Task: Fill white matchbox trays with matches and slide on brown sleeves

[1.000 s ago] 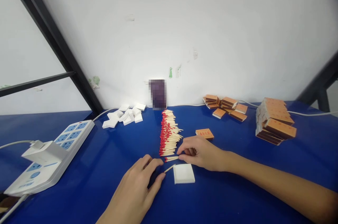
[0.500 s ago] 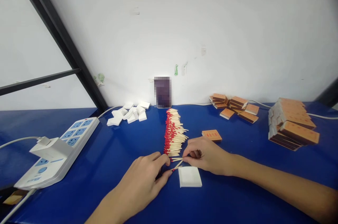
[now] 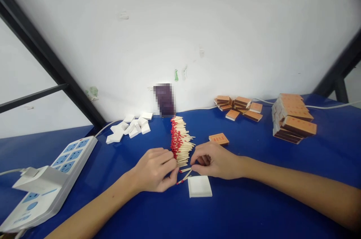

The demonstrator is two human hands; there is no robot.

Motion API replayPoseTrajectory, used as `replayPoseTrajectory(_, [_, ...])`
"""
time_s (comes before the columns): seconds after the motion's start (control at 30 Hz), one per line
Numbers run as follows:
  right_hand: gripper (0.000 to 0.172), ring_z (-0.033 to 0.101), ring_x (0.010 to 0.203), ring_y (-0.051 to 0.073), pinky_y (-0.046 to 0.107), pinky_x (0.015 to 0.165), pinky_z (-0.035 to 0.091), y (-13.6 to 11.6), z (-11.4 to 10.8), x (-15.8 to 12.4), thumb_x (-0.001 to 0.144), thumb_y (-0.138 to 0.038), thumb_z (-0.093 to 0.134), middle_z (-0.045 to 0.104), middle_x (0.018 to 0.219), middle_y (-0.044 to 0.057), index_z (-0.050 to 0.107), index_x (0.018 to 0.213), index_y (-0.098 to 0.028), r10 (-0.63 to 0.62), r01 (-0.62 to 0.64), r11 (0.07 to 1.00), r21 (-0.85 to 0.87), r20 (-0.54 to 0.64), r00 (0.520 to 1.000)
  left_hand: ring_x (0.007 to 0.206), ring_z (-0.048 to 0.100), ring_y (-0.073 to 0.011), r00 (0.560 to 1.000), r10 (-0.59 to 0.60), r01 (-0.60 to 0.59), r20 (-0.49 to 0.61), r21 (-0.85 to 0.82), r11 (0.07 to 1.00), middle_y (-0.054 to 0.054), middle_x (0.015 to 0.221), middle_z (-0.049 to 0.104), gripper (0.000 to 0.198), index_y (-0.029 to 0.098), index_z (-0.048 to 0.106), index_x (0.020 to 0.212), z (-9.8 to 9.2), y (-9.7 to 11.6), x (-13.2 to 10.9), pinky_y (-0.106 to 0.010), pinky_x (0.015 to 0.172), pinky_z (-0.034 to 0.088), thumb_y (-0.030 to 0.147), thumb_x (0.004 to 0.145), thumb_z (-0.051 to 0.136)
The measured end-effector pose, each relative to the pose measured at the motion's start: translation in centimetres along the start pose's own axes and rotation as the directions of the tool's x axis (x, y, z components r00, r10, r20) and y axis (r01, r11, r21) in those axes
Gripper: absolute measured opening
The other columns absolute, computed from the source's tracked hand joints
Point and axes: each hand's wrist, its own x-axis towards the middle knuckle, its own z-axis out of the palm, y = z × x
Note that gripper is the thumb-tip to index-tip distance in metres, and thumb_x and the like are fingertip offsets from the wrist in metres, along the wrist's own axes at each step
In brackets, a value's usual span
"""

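Observation:
A long row of red-headed matches (image 3: 182,145) lies across the middle of the table, heads to the left. At its near left end my left hand (image 3: 158,169) is closed, fingers curled, and what it may hold is hidden. My right hand (image 3: 216,160) pinches at the plain ends of a few loose matches (image 3: 184,177), thumb and forefinger together. Just below them lies a white matchbox tray (image 3: 200,186); its inside is hard to make out. Behind my right hand an orange matchbox cover (image 3: 219,139) lies flat.
Several white trays (image 3: 132,126) are heaped at the back left. Orange matchboxes (image 3: 238,107) lie piled at the back right, beside a larger stack (image 3: 295,118). A power strip (image 3: 67,167) with a plugged-in adapter stands left. A cable (image 3: 262,100) runs along the wall.
My left hand has drawn its fingers in and moved up against the near end of the row. My right hand stays at the loose matches. The whole view has shifted and tilted slightly.

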Motion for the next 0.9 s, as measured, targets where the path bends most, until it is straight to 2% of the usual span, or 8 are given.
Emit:
replayPoseTrajectory(0.1, [0.018, 0.044, 0.051, 0.008, 0.021, 0.05, 0.035, -0.2, -0.2, -0.2, 0.087, -0.028, 0.06, 0.053, 0.062, -0.002, 0.069, 0.082, -0.014, 0.008, -0.007, 1.0, 0.025, -0.008, 1.0, 0.055, 0.034, -0.0136, 0.999, 0.008, -0.009, -0.032, -0.024, 1.0, 0.001, 0.059, 0.043, 0.023, 0.019, 0.041, 0.062, 0.4, 0.2, -0.1, -0.032, 0.054, 0.025, 0.01, 0.081, 0.052])
replayPoseTrajectory(0.23, [0.018, 0.044, 0.056, 0.01, 0.022, 0.055, 0.036, -0.7, -0.5, -0.8, 0.088, -0.029, 0.057, 0.05, 0.065, -0.002, 0.068, 0.087, -0.014, -0.103, 0.104, 0.994, -0.041, 0.022, 0.994, 0.056, 0.035, -0.012, 0.985, -0.174, 0.174, 0.009, -0.125, 0.977, 0.003, 0.059, 0.038, 0.029, 0.019, 0.032, 0.062, 0.5, 0.4, -1.1, -0.03, 0.059, 0.03, 0.008, 0.085, 0.047])
replayPoseTrajectory(0.3, [0.02, 0.045, 0.06, 0.011, 0.023, 0.056, 0.035, -0.8, -0.5, -1.1, 0.085, -0.031, 0.059, 0.051, 0.071, 0.0, 0.066, 0.092, -0.014, -0.171, 0.174, 0.982, -0.075, 0.048, 0.984, 0.053, 0.031, -0.0115, 0.978, -0.21, 0.206, -0.006, -0.168, 0.964, 0.004, 0.057, 0.033, 0.031, 0.019, 0.029, 0.063, 0.3, 0.4, -1.7, -0.029, 0.056, 0.028, 0.006, 0.085, 0.046])
replayPoseTrajectory(0.43, [0.039, 0.044, 0.063, 0.012, 0.025, 0.057, 0.032, -0.5, -0.1, -1.5, 0.073, -0.05, 0.068, 0.054, 0.078, 0.001, 0.061, 0.091, -0.016, -0.255, 0.264, 0.95, -0.167, 0.076, 0.964, 0.05, 0.028, -0.011, 0.972, -0.231, 0.211, -0.051, -0.253, 0.944, 0.005, 0.056, 0.03, 0.032, 0.02, 0.027, 0.065, 0.2, 0.7, -2.2, -0.029, 0.05, 0.021, 0.006, 0.085, 0.048])
replayPoseTrajectory(0.57, [0.05, 0.043, 0.061, 0.012, 0.026, 0.056, 0.029, -0.2, 0.5, -1.6, 0.067, -0.063, 0.068, 0.054, 0.077, -0.001, 0.056, 0.088, -0.019, -0.264, 0.291, 0.92, -0.264, 0.133, 0.955, 0.053, 0.03, -0.0118, 0.97, -0.233, 0.208, -0.07, -0.257, 0.944, 0.004, 0.058, 0.033, 0.03, 0.02, 0.03, 0.065, 0.0, 0.7, -2.0, -0.029, 0.052, 0.023, 0.005, 0.084, 0.048])
replayPoseTrajectory(0.77, [0.045, 0.046, 0.063, 0.014, 0.028, 0.059, 0.03, -0.7, 0.9, -1.7, 0.063, -0.055, 0.067, 0.054, 0.078, -0.001, 0.049, 0.086, -0.021, -0.239, 0.3, 0.86, -0.413, 0.193, 0.952, 0.054, 0.033, -0.0128, 0.975, -0.22, 0.204, -0.041, -0.24, 0.949, 0.003, 0.058, 0.036, 0.026, 0.02, 0.035, 0.065, -0.3, 0.5, -1.9, -0.029, 0.054, 0.025, 0.005, 0.084, 0.047])
replayPoseTrajectory(0.9, [0.042, 0.048, 0.065, 0.015, 0.029, 0.058, 0.03, -0.5, 1.0, -1.8, 0.064, -0.054, 0.064, 0.055, 0.078, -0.001, 0.049, 0.085, -0.021, -0.251, 0.329, 0.827, -0.456, 0.225, 0.942, 0.053, 0.036, -0.0125, 0.979, -0.205, 0.2, 0.0, -0.218, 0.955, 0.003, 0.057, 0.04, 0.024, 0.019, 0.04, 0.066, -0.1, 0.8, -1.7, -0.029, 0.055, 0.028, 0.007, 0.086, 0.046])
